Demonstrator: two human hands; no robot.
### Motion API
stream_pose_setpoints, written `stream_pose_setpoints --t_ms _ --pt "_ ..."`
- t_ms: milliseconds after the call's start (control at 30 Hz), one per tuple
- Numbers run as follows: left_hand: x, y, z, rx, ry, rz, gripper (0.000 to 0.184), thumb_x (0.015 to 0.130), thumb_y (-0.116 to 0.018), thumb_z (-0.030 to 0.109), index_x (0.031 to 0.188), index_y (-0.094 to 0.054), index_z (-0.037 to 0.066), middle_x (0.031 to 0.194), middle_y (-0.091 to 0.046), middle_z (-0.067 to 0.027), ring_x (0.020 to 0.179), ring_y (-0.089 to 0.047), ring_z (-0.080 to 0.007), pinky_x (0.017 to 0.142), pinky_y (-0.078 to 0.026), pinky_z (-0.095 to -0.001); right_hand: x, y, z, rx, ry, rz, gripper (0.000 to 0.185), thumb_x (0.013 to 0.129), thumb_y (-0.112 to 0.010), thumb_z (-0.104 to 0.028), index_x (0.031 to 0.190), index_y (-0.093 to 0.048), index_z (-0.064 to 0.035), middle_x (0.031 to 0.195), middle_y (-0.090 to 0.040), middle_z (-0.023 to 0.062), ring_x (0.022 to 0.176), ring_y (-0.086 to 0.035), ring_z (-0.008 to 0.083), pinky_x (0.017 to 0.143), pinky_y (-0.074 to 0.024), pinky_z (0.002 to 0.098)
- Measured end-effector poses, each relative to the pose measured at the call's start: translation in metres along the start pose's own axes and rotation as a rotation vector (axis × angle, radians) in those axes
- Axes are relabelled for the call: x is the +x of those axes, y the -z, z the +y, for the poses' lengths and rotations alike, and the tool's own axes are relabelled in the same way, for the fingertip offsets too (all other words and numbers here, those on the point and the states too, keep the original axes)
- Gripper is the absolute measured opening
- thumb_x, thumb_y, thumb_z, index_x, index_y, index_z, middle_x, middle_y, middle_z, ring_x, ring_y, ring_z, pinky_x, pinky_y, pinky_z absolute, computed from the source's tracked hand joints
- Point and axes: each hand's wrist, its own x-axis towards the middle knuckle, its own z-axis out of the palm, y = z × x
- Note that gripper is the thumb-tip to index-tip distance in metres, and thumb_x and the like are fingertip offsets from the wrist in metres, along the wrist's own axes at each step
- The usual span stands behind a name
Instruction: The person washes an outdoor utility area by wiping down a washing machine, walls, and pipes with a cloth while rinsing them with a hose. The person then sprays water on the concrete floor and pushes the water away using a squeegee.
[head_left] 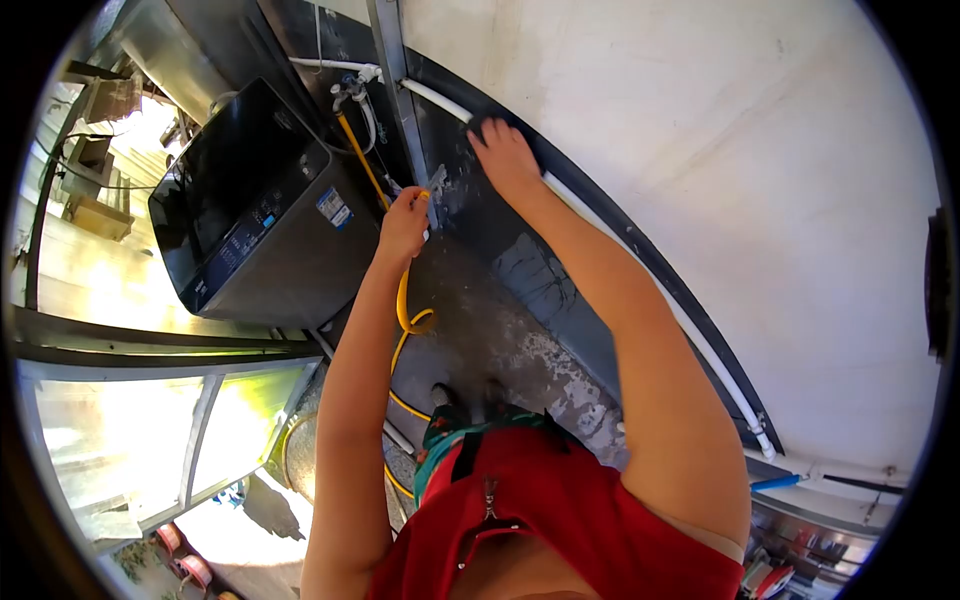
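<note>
left hand [403, 228] pinches yellow flexible hose [402, 300], trailing down-frame from upper centre; right hand [508, 158], farther, spreads fingers over dark-painted wall [450, 145].

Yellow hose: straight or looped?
Looped: below the left hand, the yellow hose curls round on itself before running on.

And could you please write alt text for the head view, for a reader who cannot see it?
A person's left hand holds a yellow hose beside a dark top-loading washing machine, while the right hand is over a white pipe running along the wall.
</note>
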Motion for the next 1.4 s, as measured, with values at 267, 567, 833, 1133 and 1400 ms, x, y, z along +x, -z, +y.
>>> stream_pose_setpoints --t_ms 267,567,833,1133,1400 --pt "0.008 0.020 0.012 -0.029 -0.024 -0.059 0.026 0.097 -0.047 0.025 0.116 -0.055 0.009 0.063 -0.044 0.0017 0.040 -0.033 -0.0061 0.035 -0.024 -0.0247 -0.038 0.028 0.005 -0.026 -0.014 -0.071 0.045 0.086 -0.051 -0.018 0.130 -0.056 -0.0103 0.128 -0.049 0.0138 0.119 -0.044 0.0304 0.094 -0.0383 0.0356" --pt "-0.024 0.020 0.013 0.028 -0.024 -0.210 0.024 0.099 -0.047 0.025 0.116 -0.056 0.011 0.061 -0.042 0.0035 0.040 -0.030 -0.0041 0.035 -0.023 -0.0217 0.086 -0.040 -0.035 0.058 -0.096 -0.112 0.039 0.083 -0.056 -0.019 0.121 -0.061 -0.0154 0.116 -0.054 0.0095 0.108 -0.049 0.0274 0.087 -0.0416 0.0361" --pt "-0.059 -0.050 0.013 0.132 -0.067 -0.504 0.020 0.099 -0.050 0.026 0.114 -0.056 0.015 0.060 -0.042 0.0042 0.036 -0.029 -0.0030 0.032 -0.020 -0.0213 -0.123 0.080 0.011 -0.023 -0.229 -0.101 0.051 0.084 -0.052 -0.014 0.135 -0.048 -0.0169 0.109 -0.053 0.0119 0.099 -0.052 0.0278 0.084 -0.0431 0.0360" --pt "-0.118 -0.137 0.001 0.344 -0.239 -0.819 0.026 0.095 -0.051 0.025 0.112 -0.059 0.008 0.063 -0.051 -0.0024 0.053 -0.046 -0.0118 0.050 -0.036 -0.0283 -0.382 0.235 0.064 -0.262 -0.512 -0.373 0.068 0.080 -0.052 -0.002 0.141 -0.044 -0.0308 0.105 -0.054 0.0154 0.103 -0.054 0.0335 0.091 -0.0456 0.0453" --pt "-0.152 -0.174 0.010 0.355 -0.231 -0.881 0.027 0.094 -0.052 0.025 0.112 -0.060 0.006 0.065 -0.054 -0.0030 0.058 -0.050 -0.0114 0.056 -0.040 -0.0293 -0.439 0.244 0.063 -0.437 -0.710 -0.177 0.059 0.080 -0.054 -0.009 0.137 -0.049 -0.0250 0.104 -0.051 0.0153 0.098 -0.051 0.0324 0.083 -0.0419 0.0440"
